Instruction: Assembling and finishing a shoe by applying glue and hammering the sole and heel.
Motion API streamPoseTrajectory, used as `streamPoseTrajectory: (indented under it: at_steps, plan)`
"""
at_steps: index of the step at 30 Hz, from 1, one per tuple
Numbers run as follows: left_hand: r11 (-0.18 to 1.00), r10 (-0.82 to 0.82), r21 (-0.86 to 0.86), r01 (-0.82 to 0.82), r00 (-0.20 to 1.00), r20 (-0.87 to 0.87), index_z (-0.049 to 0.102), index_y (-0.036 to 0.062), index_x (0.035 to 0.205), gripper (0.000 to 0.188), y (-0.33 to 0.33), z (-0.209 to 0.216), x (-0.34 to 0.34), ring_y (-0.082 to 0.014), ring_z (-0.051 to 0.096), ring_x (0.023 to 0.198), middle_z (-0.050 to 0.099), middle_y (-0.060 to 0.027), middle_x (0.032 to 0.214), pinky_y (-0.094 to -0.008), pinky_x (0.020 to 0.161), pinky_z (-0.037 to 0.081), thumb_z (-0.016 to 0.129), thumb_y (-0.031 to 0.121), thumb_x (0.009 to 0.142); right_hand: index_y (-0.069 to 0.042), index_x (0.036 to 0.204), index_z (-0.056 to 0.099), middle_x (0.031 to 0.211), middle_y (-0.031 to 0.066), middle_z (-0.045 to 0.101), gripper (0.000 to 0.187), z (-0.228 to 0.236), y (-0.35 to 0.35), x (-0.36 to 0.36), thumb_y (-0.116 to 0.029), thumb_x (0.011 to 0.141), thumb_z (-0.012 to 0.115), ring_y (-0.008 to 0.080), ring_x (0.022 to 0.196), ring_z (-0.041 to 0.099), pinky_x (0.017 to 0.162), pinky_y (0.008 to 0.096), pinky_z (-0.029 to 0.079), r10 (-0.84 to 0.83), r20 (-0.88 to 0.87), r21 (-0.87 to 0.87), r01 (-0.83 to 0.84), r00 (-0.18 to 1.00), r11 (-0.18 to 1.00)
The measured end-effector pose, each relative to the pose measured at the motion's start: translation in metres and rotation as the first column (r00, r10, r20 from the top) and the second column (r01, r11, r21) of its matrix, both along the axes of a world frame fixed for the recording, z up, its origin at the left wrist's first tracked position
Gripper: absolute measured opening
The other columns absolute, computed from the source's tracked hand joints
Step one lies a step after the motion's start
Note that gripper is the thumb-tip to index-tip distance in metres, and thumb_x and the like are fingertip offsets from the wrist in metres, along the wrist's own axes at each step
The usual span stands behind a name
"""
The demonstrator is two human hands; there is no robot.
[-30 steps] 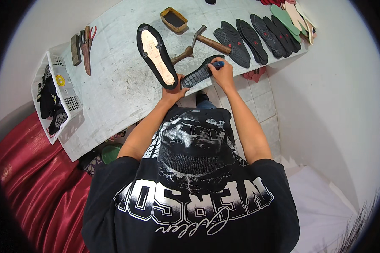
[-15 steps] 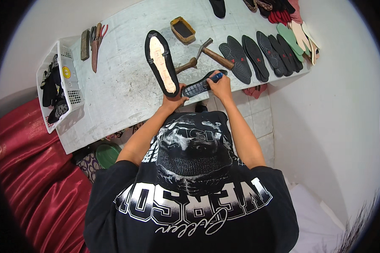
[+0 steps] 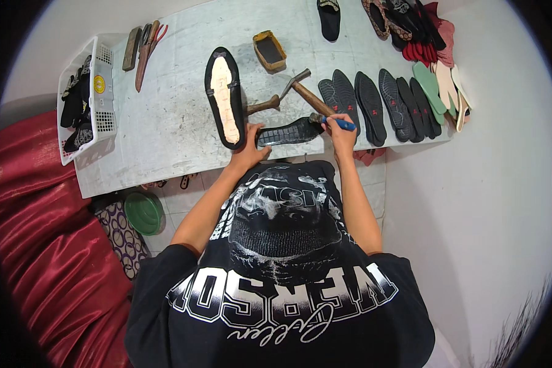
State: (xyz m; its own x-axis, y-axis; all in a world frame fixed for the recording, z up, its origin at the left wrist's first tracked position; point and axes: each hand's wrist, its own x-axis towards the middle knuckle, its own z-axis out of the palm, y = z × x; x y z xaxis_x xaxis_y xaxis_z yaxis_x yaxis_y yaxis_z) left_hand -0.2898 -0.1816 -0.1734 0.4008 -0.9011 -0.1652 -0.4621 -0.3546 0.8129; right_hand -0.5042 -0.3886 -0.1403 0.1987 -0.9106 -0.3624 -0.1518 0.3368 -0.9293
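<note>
My left hand [image 3: 248,152] is closed on the heel end of a black shoe sole [image 3: 282,134], its thumb and fingers at the edges. The sole's gridded face is turned up and looks wet and shiny. In my right hand [image 3: 341,138] is a blue-handled brush [image 3: 345,124], its dark head at the far-right end of the sole. Beside my left hand lies a black shoe upper [image 3: 240,104], with a pale insole board [image 3: 224,92] showing inside it. Whether that hand also touches the upper cannot be made out.
Beyond the sole lie a hammer [image 3: 313,98] and a second wooden-handled tool [image 3: 265,105]. A yellowish container [image 3: 279,64] stands farther back. Black soles [image 3: 369,110] line the right side. A white basket [image 3: 104,104] of dark shoe pieces and several hand tools [image 3: 145,58] are left.
The brush has moved right along the sole to its far end, and the sole now lies flatter. My left hand keeps its hold. The whole view has shifted slightly.
</note>
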Motion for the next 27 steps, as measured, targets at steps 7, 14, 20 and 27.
streamPoseTrajectory:
  at_steps: [7, 14, 20, 27]
  plan:
    - [0.955, -0.001, -0.297, 0.008, 1.0, 0.022, 0.063, 0.005, 0.131, 0.045, -0.065, 0.073, -0.035, -0.0331, 0.065, 0.108, 0.063, -0.0155, 0.117, -0.0411, 0.096, 0.052, 0.076, 0.01, 0.088, 0.006, 0.103, 0.063, 0.106, 0.0171, 0.066, 0.014, 0.038, -0.056, 0.066, -0.007, 0.097, 0.064, 0.0285, 0.097, 0.072, 0.092, 0.0414, 0.065, -0.112, 0.528, 0.316, -0.073, 0.842, 0.946]
    - [0.875, 0.358, -0.336, -0.35, 0.933, -0.041, 0.042, -0.0018, 0.152, 0.064, -0.161, 0.042, 0.012, -0.0436, 0.044, 0.145, 0.045, -0.0284, 0.155, -0.0461, 0.12, 0.037, 0.068, 0.019, 0.098, 0.003, 0.128, 0.061, 0.112, 0.0165, 0.067, 0.034, 0.026, -0.095, 0.153, -0.018, 0.102, 0.067, 0.0269, 0.093, 0.073, 0.084, 0.0355, 0.064, 0.006, 0.47, 0.334, -0.184, 0.883, 0.924]
    - [0.919, 0.353, -0.134, -0.371, 0.925, -0.14, 0.029, -0.0012, 0.16, 0.073, -0.18, 0.017, 0.038, -0.0449, 0.037, 0.151, 0.037, -0.0316, 0.162, -0.0467, 0.124, 0.032, 0.064, 0.02, 0.1, 0.003, 0.14, 0.053, 0.127, 0.0178, 0.062, 0.045, 0.013, -0.094, 0.17, -0.022, 0.104, 0.065, 0.0311, 0.104, 0.072, 0.092, 0.0405, 0.063, 0.142, 0.472, 0.377, -0.345, 0.87, 0.859]
    - [0.94, 0.314, -0.091, -0.328, 0.938, -0.145, 0.031, 0.0021, 0.16, 0.071, -0.167, 0.045, 0.016, -0.0445, 0.041, 0.148, 0.04, -0.0285, 0.16, -0.0461, 0.122, 0.034, 0.063, 0.016, 0.099, 0.003, 0.152, 0.041, 0.124, 0.0202, 0.068, 0.062, 0.026, -0.097, 0.12, -0.022, 0.102, 0.069, 0.0293, 0.105, 0.073, 0.091, 0.0365, 0.061, 0.18, 0.521, 0.339, -0.396, 0.834, 0.853]
